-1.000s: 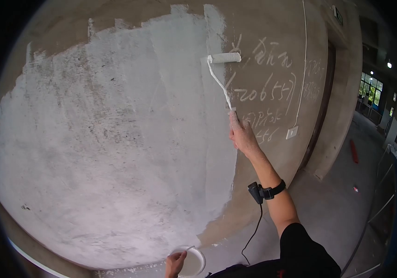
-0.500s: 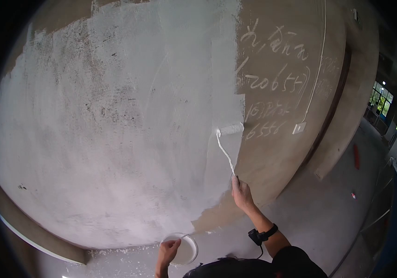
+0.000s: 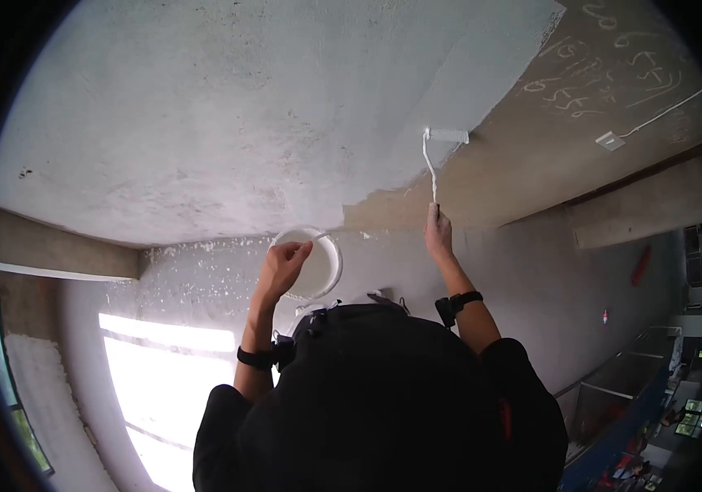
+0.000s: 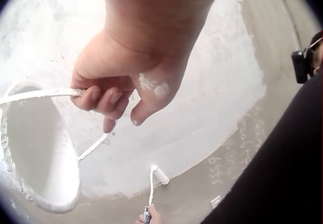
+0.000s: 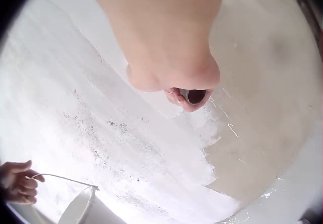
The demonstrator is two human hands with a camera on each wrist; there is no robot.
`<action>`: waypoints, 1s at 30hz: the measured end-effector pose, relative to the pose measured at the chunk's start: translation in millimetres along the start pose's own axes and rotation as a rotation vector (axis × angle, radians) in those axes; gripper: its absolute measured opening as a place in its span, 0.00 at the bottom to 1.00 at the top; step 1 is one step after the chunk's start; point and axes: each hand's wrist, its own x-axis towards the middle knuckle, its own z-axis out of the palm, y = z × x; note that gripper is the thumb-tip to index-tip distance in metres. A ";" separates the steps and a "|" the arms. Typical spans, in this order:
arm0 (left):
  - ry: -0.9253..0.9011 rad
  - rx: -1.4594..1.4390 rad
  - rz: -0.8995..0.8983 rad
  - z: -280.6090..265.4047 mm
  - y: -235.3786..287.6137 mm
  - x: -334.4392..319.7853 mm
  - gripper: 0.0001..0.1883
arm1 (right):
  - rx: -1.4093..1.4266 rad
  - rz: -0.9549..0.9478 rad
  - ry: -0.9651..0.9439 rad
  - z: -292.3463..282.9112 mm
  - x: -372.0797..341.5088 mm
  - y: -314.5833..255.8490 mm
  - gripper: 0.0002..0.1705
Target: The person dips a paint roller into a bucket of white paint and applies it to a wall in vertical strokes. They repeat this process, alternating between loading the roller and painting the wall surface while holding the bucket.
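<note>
My right hand (image 3: 439, 230) grips the handle of a paint roller (image 3: 447, 136), fingers wrapped round it. The white roller sleeve lies against the wall at the right border of the pale coat, its bent frame coated in white. In the right wrist view the hollow handle end (image 5: 196, 97) shows inside the fist. My left hand (image 3: 284, 266) holds the raised wire handle (image 4: 45, 94) of a white bucket (image 3: 337, 266), fingers curled round it. Whitish paint (image 3: 312, 279) is inside the bucket. White smears mark the left palm in the left wrist view.
The wall carries a white coat (image 3: 203, 123) on the left and bare brown plaster (image 3: 523, 123) with chalk writing on the right. A switch plate (image 3: 610, 141) sits there with a cable. White splatters dot the floor (image 3: 515, 271) along the wall's foot. Sunlight falls at lower left.
The roller has come down the wall along the coat's right border, covering a strip of brown plaster. The head view has tilted down, and the left hand still holds the bucket's handle.
</note>
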 end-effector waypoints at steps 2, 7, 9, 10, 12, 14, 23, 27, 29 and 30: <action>0.016 -0.068 0.000 3.1 -8.5 0.0 0.24 | -0.042 0.027 -0.009 7.8 -5.5 31.2 0.36; 0.035 -0.036 -0.112 2.2 5.5 -8.8 0.24 | -0.125 0.285 -0.076 27.4 -0.2 98.3 0.41; 0.037 -0.037 -0.139 4.2 4.5 -11.5 0.24 | -0.129 0.362 -0.125 34.9 0.4 101.8 0.41; 0.054 -0.026 -0.129 4.8 3.7 -11.4 0.24 | -0.119 0.431 -0.162 40.3 0.7 99.1 0.40; 0.071 -0.013 -0.121 5.6 3.3 -10.3 0.24 | -0.115 0.484 -0.173 50.0 1.3 93.2 0.40; 0.074 -0.008 -0.145 5.5 1.5 -10.3 0.24 | -0.110 0.538 -0.182 57.9 0.4 92.2 0.40; 0.069 -0.014 -0.153 5.0 0.0 -11.1 0.24 | -0.234 0.347 -0.238 78.3 -11.4 97.3 0.46; 0.072 -0.011 -0.130 5.3 -6.0 -8.0 0.24 | -0.275 0.238 -0.139 65.5 -25.2 44.1 0.43; 0.055 -0.009 -0.130 5.5 -9.9 -5.3 0.24 | -0.282 0.255 -0.145 55.6 -30.4 21.3 0.41; 0.046 -0.009 -0.127 6.1 -9.9 -5.0 0.24 | -0.262 0.195 -0.105 50.9 -33.0 9.6 0.39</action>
